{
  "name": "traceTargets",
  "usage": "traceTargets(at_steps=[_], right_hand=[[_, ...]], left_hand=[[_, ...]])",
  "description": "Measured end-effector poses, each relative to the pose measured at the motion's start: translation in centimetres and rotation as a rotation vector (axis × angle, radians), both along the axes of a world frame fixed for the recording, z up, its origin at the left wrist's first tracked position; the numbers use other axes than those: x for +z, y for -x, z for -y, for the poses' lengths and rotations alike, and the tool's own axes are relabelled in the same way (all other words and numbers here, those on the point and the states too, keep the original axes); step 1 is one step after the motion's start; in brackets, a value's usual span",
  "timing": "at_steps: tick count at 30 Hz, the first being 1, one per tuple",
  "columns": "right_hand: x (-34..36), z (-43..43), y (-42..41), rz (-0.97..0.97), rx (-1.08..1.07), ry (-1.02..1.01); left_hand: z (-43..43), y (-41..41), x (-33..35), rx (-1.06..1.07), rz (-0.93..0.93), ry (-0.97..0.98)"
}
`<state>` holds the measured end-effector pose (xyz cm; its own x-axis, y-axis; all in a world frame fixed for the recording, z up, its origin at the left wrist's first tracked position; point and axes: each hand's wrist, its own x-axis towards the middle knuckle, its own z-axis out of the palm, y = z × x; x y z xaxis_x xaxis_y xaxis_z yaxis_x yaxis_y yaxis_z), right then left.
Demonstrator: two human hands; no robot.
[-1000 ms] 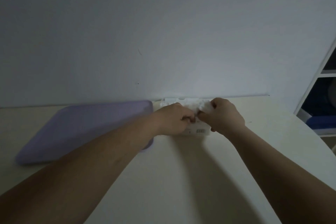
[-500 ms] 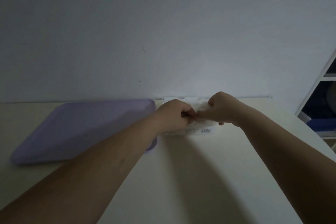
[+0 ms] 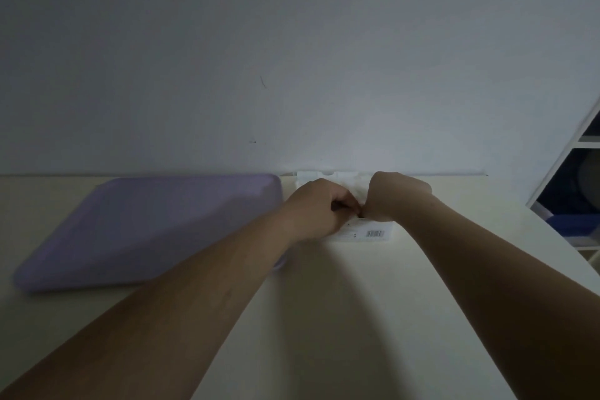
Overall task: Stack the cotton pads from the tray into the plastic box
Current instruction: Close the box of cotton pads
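The clear plastic box (image 3: 363, 234) with a barcode label stands at the table's far edge against the wall. White cotton pads (image 3: 358, 187) show inside it between my hands. My left hand (image 3: 319, 208) and my right hand (image 3: 394, 196) are both over the box, fingers curled and fingertips meeting above the pads. What the fingertips pinch is hidden. The lilac tray (image 3: 146, 224) lies to the left of the box; no pads show on its surface.
The cream table (image 3: 324, 318) curves away at its right edge. A white shelf unit (image 3: 581, 178) with blue items stands at the far right. A plain wall rises directly behind the box and tray.
My right hand has dropped lower onto the box and closed into a fist beside my left hand. The pad it held up is no longer visible above the box.
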<state>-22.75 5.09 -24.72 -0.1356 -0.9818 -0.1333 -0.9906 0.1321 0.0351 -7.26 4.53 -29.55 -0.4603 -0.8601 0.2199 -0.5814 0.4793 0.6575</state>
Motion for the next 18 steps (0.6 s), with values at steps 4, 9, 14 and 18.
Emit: traceTargets(at_steps=[4, 9, 14, 18], right_hand=[[0.4, -1.0, 1.1, 0.007, -0.034, -0.007], [-1.4, -0.7, 3.3, 0.135, -0.028, 0.258], [-2.6, -1.0, 3.2, 0.667, -0.130, 0.362], [-4.1, -1.1, 2.5, 0.854, -0.144, 0.325]], left_hand=[[-0.2, 0.0, -0.2, -0.018, -0.073, 0.001], [1.2, -2.5, 0.2, 0.355, -0.331, 0.115], [2.2, -4.4, -0.4, 0.476, -0.426, -0.289], [1.9, -4.4, -0.6, 0.425, -0.528, -0.458]])
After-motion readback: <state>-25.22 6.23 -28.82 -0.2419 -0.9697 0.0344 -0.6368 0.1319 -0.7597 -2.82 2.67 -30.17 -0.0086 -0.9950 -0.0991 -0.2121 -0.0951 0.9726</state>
